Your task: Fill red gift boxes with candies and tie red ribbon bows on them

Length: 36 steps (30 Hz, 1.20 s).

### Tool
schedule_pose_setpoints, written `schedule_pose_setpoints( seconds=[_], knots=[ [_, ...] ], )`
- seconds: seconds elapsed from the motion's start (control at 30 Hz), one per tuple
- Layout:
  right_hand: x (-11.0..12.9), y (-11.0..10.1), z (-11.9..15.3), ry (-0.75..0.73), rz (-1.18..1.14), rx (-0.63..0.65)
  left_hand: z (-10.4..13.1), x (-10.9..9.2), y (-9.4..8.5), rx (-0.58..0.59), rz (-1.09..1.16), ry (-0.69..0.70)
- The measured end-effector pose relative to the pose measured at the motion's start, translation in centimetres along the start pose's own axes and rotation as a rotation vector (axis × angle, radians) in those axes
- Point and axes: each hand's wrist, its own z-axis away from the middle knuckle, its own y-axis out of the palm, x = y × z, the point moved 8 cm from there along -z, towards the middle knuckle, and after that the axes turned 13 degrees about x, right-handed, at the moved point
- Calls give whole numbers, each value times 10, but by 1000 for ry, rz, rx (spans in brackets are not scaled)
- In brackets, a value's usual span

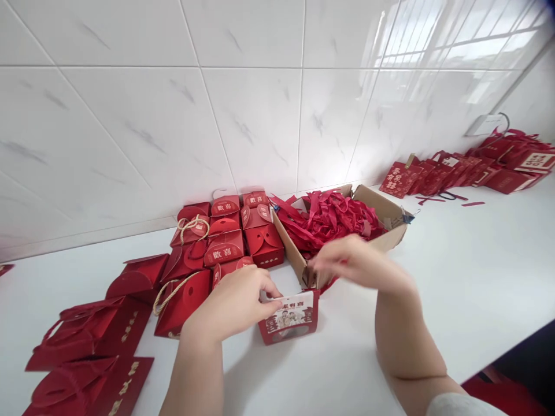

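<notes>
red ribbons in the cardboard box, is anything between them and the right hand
Nothing visible blocks the way: the right hand, blurred, is over the near end of the cardboard box, open on top, with the red ribbons just beyond. The left hand holds the printed gift box off to one side.

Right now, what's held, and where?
Left hand pinches the picture-fronted red box at its top edge, left end. Right hand: blurred, can't tell.

There are 1 open brown cardboard box [289, 248], 1 red carton [289, 320] with a white illustrated panel, 2 twisted beige rope handles [172, 292], more than 10 other folded red paper boxes [224, 248], and tangled red fabric ribbons [336, 216] too jumbled to count.
</notes>
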Motion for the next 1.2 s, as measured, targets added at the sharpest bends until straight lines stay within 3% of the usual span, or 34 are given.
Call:
schedule_pose_setpoints(
  seconds=[0.1, 0.13, 0.2, 0.27, 0.33, 0.43, 0.47, 0.53, 0.6, 0.7, 0.77, 0.87, 0.93, 1.2],
  knots=[
    [-64, -72, 44, 318, -77, -672, -2, 2, 0, 46, 24, -15],
    [-84, -85, 59, 427, -72, -815, -3, 3, 0, 55, 29, -16],
    [-115, -97, 74, 585, -69, -910, -5, 5, -2, 55, 40, -6],
    [-127, -95, 64, 670, 4, -829, -7, 7, -3, 43, 59, 4],
    [-120, -76, 30, 637, 107, -592, -8, 8, -3, 41, 78, 2],
    [-83, -30, -27, 363, 76, -289, -8, 5, 0, 77, 84, 2],
    [-64, -9, -44, 197, 52, -106, -8, 3, 1, 88, 81, 4],
    [-42, 12, -56, 58, 27, 60, -9, 0, 2, 111, 69, 8],
    [-37, 3, -49, 45, 31, -1, -10, -1, 3, 132, 59, 14],
    [-51, -43, -11, 144, 50, -335, -13, -1, 4, 148, 52, 25],
    [-70, -68, 20, 306, 89, -490, -14, 1, 4, 154, 47, 26],
    [-104, -76, 44, 570, 174, -392, -15, 3, 5, 163, 41, 31],
    [-120, -73, 47, 648, 174, -279, -14, 3, 4, 158, 44, 38],
    [-123, -64, 26, 619, 125, -240, -15, 1, 3, 156, 38, 64]
  ],
)
